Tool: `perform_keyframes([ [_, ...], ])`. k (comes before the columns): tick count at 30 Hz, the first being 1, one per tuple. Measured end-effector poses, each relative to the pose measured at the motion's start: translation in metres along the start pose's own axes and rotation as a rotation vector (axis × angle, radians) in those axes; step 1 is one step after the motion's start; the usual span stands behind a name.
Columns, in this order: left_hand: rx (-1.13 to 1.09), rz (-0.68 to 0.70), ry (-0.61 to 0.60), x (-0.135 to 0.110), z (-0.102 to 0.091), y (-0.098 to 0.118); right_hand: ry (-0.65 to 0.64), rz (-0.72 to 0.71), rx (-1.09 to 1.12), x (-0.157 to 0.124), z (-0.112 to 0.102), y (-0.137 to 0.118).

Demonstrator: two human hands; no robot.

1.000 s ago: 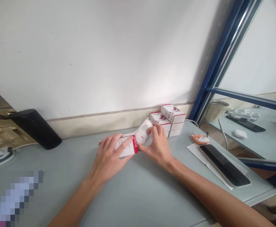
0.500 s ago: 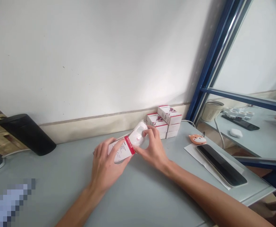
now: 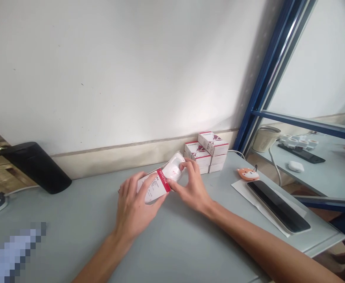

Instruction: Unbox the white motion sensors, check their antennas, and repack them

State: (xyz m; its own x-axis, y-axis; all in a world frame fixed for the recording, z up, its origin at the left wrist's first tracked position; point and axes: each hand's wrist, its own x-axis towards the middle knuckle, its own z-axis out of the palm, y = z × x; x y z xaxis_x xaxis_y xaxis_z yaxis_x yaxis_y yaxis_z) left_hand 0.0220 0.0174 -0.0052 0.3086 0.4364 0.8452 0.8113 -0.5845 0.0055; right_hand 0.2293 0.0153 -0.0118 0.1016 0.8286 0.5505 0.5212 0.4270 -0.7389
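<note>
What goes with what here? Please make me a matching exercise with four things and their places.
1. left hand
2. right hand
3. dark phone
4. stacked boxes

A. on white paper
B. near the wall
C. fingertips on the white device
D. spread over the DETECTOR box

Pairs: 1-D, 2-C, 3-A, 4-B

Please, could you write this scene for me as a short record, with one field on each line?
Surface: grey table against a wall
Left hand: grips a white box whose red band reads DETECTOR
Right hand: holds a white device
Device position: sticking out of the box's far end
Behind right hand: stacked white-and-red boxes
Table's right side: phone on paper, with an orange pouch nearby
Table's left side: tilted-looking black cylinder
</note>
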Motion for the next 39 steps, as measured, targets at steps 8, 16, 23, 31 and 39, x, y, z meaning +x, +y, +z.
perform_keyframes([
  [8,0.006,-0.125,-0.019,-0.004,0.005,-0.007,-0.198,-0.161,-0.041,-0.009,-0.004,-0.011],
  [16,-0.125,-0.174,-0.039,-0.005,0.004,-0.003,-0.232,-0.272,-0.030,-0.010,-0.011,-0.022],
  [23,-0.259,-0.166,-0.010,-0.005,0.001,0.003,-0.248,-0.376,-0.047,-0.008,-0.016,-0.033],
  [31,-0.356,-0.217,-0.038,0.002,-0.008,0.010,-0.002,-0.512,-0.146,-0.006,-0.017,-0.029],
  [39,-0.475,-0.347,-0.079,0.001,-0.007,0.011,0.069,-0.450,-0.169,-0.006,-0.012,-0.023],
])
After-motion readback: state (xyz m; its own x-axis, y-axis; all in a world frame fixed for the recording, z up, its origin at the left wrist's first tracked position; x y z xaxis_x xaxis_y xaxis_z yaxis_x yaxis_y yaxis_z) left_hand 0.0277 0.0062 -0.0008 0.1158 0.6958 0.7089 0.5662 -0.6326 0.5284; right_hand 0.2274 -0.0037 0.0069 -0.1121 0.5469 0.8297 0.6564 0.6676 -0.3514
